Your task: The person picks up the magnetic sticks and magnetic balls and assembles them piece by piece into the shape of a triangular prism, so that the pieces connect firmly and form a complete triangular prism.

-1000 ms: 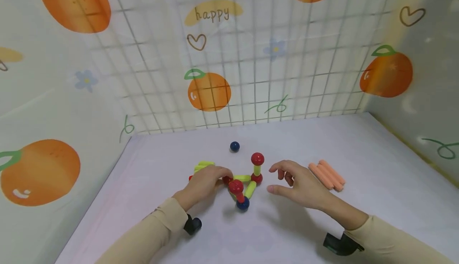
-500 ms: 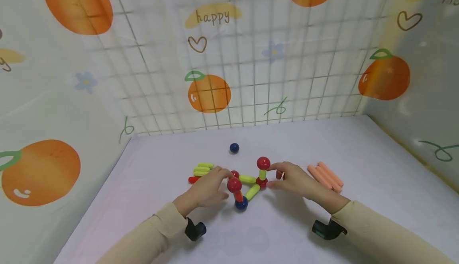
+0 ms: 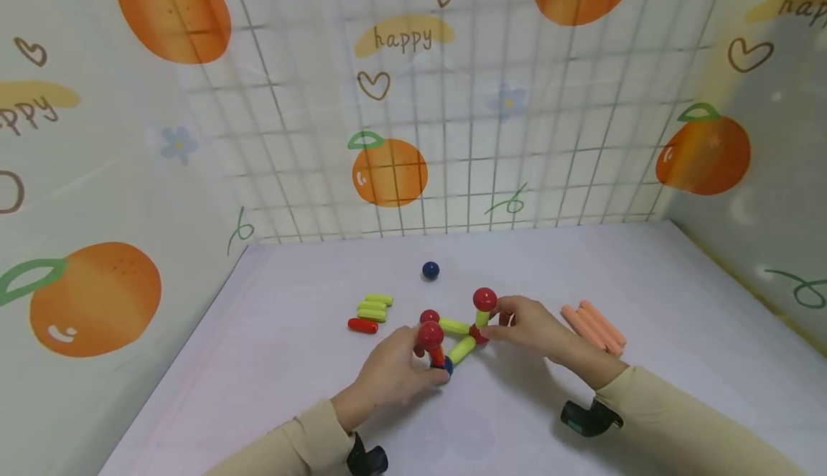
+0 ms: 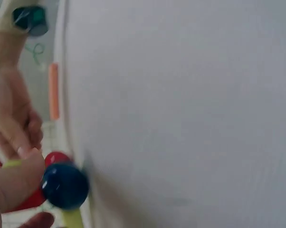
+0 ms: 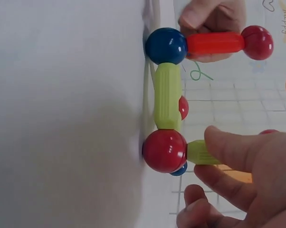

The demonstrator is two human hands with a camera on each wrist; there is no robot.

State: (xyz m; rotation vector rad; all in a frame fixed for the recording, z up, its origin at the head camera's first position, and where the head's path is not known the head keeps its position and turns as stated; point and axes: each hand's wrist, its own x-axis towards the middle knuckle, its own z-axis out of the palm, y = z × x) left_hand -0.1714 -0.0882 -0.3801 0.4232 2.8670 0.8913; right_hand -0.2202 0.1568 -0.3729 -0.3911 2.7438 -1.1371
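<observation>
A frame of magnetic rods and balls stands on the table. My left hand (image 3: 390,372) grips its upright red rod (image 5: 215,42), which joins a blue ball (image 5: 166,46) below to a red ball (image 3: 431,334) on top. Between finger and thumb my right hand (image 3: 530,325) pinches an upright yellow-green rod (image 5: 200,152), with a red ball (image 5: 164,151) at its base and another red ball (image 3: 484,299) above. A lying yellow-green rod (image 5: 167,95) links the two bases. Another lying rod (image 3: 454,326) runs to a red ball (image 3: 429,318) at the back left. My left hand hides the frame's left side.
A loose blue ball (image 3: 430,270) lies behind the frame. To the left are several yellow-green rods (image 3: 372,307) and a red rod (image 3: 362,326). Several orange rods (image 3: 593,327) lie to the right. A patterned curtain (image 3: 478,138) stands behind the table.
My left hand has left the back-left red ball and come nearer to grip the red upright. My right hand has moved left from free air to pinch the yellow-green upright.
</observation>
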